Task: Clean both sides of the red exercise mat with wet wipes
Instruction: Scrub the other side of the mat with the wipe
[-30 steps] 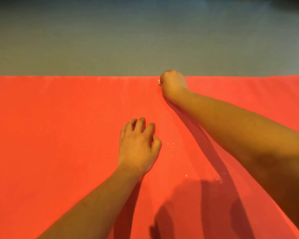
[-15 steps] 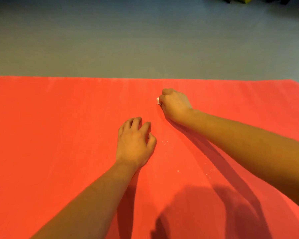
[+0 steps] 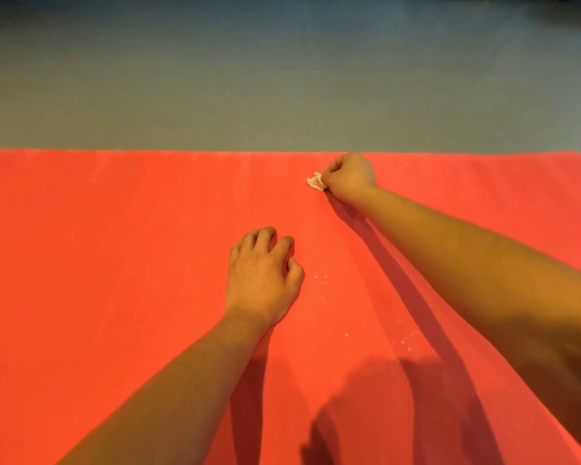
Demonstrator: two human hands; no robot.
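Head view: the red exercise mat (image 3: pixel 98 263) lies flat on the grey floor (image 3: pixel 282 78). The right hand (image 3: pixel 349 177), near the mat's far edge, clenches a crumpled wet wipe (image 3: pixel 316 181) (only a corner shows). The left hand (image 3: pixel 260 278) rests on the mat mid-surface, fingers loosely curled, holding nothing.

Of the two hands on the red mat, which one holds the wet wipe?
The right hand, fisted near the far edge of the red mat, grips the white wipe; the left hand rests on it empty.
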